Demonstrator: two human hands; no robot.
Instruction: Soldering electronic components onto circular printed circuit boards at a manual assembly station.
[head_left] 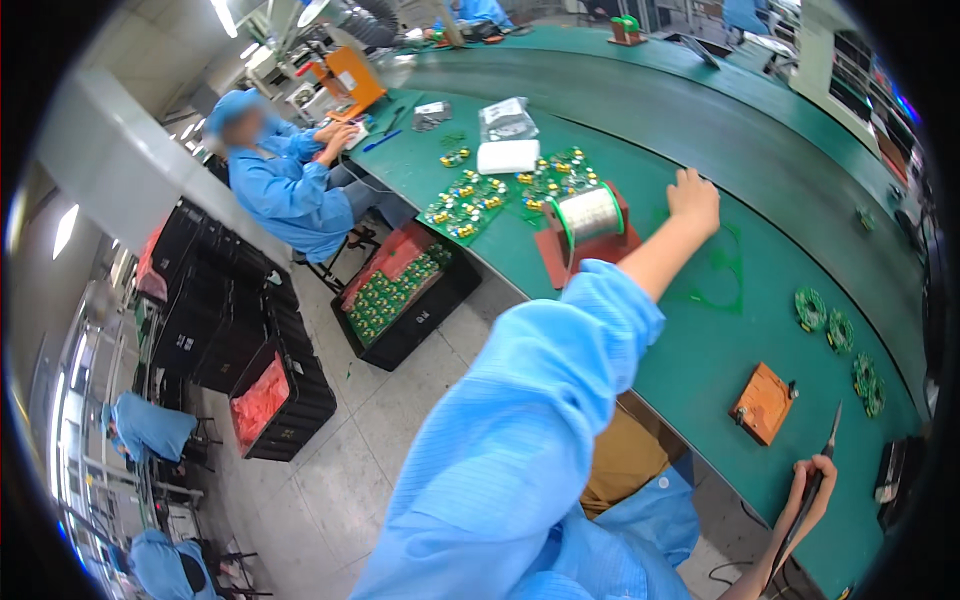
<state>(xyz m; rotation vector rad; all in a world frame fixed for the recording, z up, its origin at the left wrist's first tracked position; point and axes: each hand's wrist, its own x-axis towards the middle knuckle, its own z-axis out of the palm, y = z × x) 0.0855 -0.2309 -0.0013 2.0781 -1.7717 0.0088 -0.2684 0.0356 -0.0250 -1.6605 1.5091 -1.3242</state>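
Observation:
My left arm reaches across the green bench, and my left hand [694, 203] is at its far side with the fingers curled in. What those fingers hold, if anything, is hidden. Just left of that forearm stands a solder wire spool [592, 218] with green flanges on a red-brown stand [553, 262]. Beyond the wrist lies a thin green board frame [740, 278]. At the lower right, my right hand [815, 488] grips a soldering iron [831, 440], its tip pointing away from me. An orange fixture block [763, 403] sits left of the iron. Several round green circuit boards [840, 330] lie farther right.
Populated circuit boards [466, 205], a white block [508, 157] and clear bags [508, 118] lie at the bench's left. Below stands a black crate [425, 318] of boards. A co-worker [290, 185] in blue sits beyond it. A dark belt [640, 110] runs along the far side.

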